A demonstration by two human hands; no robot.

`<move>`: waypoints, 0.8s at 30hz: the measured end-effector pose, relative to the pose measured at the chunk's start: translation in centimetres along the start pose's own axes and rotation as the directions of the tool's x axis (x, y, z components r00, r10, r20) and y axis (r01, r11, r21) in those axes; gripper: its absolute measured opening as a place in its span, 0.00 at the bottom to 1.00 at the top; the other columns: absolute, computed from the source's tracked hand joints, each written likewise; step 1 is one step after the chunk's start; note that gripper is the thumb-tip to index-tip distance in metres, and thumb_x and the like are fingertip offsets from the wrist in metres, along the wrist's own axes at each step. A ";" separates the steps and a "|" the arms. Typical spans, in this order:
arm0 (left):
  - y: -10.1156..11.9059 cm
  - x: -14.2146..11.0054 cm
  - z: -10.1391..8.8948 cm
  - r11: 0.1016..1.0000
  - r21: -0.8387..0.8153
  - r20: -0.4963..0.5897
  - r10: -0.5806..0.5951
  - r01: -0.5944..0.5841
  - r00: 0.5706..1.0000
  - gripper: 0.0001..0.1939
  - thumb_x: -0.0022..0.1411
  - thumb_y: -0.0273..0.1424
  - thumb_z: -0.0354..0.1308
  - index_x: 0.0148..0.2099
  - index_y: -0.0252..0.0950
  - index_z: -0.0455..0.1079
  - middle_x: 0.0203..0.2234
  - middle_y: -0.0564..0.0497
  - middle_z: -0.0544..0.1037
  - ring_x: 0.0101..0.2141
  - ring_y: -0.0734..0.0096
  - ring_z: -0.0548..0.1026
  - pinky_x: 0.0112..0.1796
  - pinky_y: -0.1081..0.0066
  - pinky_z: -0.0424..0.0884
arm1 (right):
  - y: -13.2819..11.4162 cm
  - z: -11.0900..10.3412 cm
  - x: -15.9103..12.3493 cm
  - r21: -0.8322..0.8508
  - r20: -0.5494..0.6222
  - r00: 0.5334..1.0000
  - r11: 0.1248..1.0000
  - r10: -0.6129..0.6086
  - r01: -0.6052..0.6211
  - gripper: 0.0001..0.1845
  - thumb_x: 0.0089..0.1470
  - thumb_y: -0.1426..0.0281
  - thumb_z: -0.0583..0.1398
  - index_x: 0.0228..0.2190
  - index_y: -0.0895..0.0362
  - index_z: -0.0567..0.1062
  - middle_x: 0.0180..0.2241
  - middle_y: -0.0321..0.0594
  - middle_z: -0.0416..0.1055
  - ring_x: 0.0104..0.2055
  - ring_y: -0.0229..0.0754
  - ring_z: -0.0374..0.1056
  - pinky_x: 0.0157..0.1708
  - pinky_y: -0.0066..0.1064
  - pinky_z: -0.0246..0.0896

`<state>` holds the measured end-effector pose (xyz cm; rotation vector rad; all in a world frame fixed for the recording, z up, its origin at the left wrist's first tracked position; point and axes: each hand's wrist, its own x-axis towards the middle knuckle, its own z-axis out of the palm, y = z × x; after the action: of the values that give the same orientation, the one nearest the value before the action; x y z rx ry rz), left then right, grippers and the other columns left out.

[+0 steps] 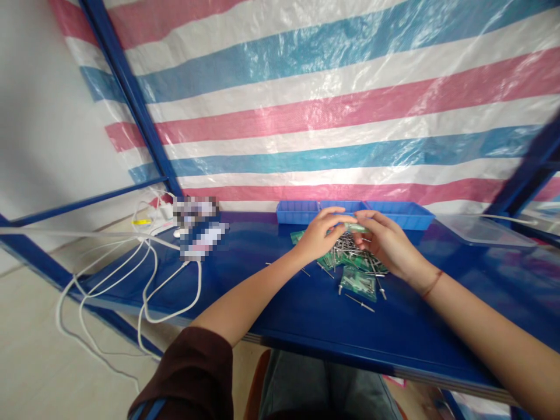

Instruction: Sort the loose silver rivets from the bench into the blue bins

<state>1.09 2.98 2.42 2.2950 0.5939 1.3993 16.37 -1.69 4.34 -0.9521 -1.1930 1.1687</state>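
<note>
Between my two hands is a small green plastic bag, held above a heap of metal pop rivets. My left hand pinches the bag's left end, thumb and fingers closed. On its right side my right hand grips it with bent fingers. What the bag contains is partly hidden by my fingers. Another green bag with rivets inside lies flat in front of the heap. Loose rivets, such as one long-stemmed rivet, are scattered around it on the blue tabletop.
Behind the heap stands a long blue divided bin. A clear plastic lid lies at the right. White cables and a power strip occupy the left end, beside blurred items. Blue frame posts and striped sheeting close off the back.
</note>
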 end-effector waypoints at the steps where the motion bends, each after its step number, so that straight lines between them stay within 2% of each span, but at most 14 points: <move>1: 0.0 -0.1 0.2 0.998 -0.033 0.015 -0.045 0.046 0.999 0.13 0.61 0.24 0.49 0.43 0.41 0.71 0.47 0.48 0.70 0.48 0.70 0.68 0.44 0.68 0.67 | 0.1 -0.2 0.1 -0.010 -0.032 0.999 0.999 -0.032 0.032 0.20 0.40 0.60 0.65 0.34 0.53 0.65 0.23 0.31 0.65 0.20 0.32 0.60 0.19 0.26 0.57; 4: -0.2 -0.2 1.0 0.951 -0.189 0.074 -0.236 0.246 0.969 0.15 0.63 0.27 0.45 0.47 0.41 0.69 0.41 0.49 0.74 0.39 0.73 0.72 0.37 0.72 0.69 | 0.6 -0.9 0.6 -0.117 -0.075 0.984 0.981 -0.163 0.154 0.23 0.39 0.61 0.66 0.37 0.51 0.64 0.22 0.30 0.65 0.20 0.34 0.61 0.21 0.28 0.59; 6: -0.2 -0.2 1.5 0.908 -0.267 0.076 -0.313 0.322 0.947 0.13 0.63 0.32 0.48 0.48 0.39 0.68 0.37 0.49 0.74 0.34 0.75 0.72 0.34 0.73 0.69 | 0.9 -1.1 0.7 -0.209 -0.051 0.967 0.949 -0.250 0.235 0.24 0.40 0.60 0.65 0.38 0.50 0.62 0.20 0.29 0.62 0.19 0.36 0.60 0.20 0.30 0.58; 10: -0.4 -0.2 2.0 0.901 -0.312 -0.015 -0.320 0.300 0.947 0.11 0.57 0.35 0.56 0.40 0.34 0.69 0.34 0.48 0.75 0.32 0.75 0.72 0.35 0.73 0.69 | 1.0 -1.0 0.7 -0.354 0.024 0.944 0.880 -0.329 0.316 0.25 0.43 0.58 0.64 0.40 0.50 0.61 0.17 0.27 0.56 0.18 0.37 0.59 0.19 0.31 0.58; 13: -1.5 0.7 1.2 0.902 -0.292 -0.035 -0.342 0.318 0.939 0.09 0.57 0.32 0.56 0.39 0.33 0.68 0.30 0.49 0.75 0.29 0.76 0.72 0.33 0.74 0.68 | 1.0 -1.1 0.9 -0.380 0.024 0.944 0.871 -0.329 0.313 0.27 0.45 0.55 0.62 0.43 0.51 0.59 0.22 0.30 0.62 0.21 0.38 0.64 0.22 0.32 0.62; 16: -3.5 2.4 -1.1 0.921 -0.136 -0.179 -0.386 0.366 0.905 0.08 0.59 0.31 0.53 0.39 0.34 0.68 0.29 0.50 0.76 0.29 0.75 0.73 0.33 0.73 0.68 | 1.0 -1.7 1.2 -0.379 -0.035 0.945 0.879 -0.326 0.289 0.28 0.47 0.53 0.60 0.44 0.53 0.57 0.29 0.35 0.66 0.24 0.37 0.66 0.23 0.32 0.64; 19: -5.5 4.2 -3.8 0.872 0.105 -0.362 -0.414 0.478 0.835 0.08 0.58 0.29 0.54 0.40 0.32 0.69 0.34 0.47 0.77 0.35 0.71 0.74 0.38 0.72 0.68 | 1.2 -2.2 1.5 -0.398 -0.057 0.952 0.882 -0.299 0.253 0.28 0.47 0.53 0.59 0.44 0.53 0.57 0.29 0.35 0.65 0.23 0.37 0.66 0.23 0.32 0.64; 21: -6.5 4.9 -5.0 0.799 0.246 -0.420 -0.423 0.549 0.803 0.10 0.60 0.30 0.52 0.41 0.32 0.70 0.37 0.46 0.78 0.38 0.69 0.74 0.41 0.71 0.67 | 1.5 -2.5 1.7 -0.411 -0.040 0.959 0.880 -0.280 0.239 0.29 0.47 0.54 0.59 0.45 0.53 0.56 0.29 0.34 0.65 0.23 0.37 0.66 0.23 0.32 0.63; 24: -7.4 5.1 -5.3 0.649 0.455 -0.368 -0.486 0.609 0.793 0.13 0.62 0.34 0.49 0.44 0.35 0.70 0.40 0.46 0.77 0.42 0.64 0.73 0.44 0.66 0.65 | 1.9 -2.6 1.8 -0.448 -0.004 0.964 0.862 -0.266 0.236 0.28 0.48 0.55 0.59 0.46 0.54 0.56 0.29 0.34 0.66 0.23 0.38 0.67 0.24 0.32 0.63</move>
<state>-2.73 12.48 4.57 2.0371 1.8198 1.2578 18.60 0.53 2.42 -1.1218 -1.5164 0.6582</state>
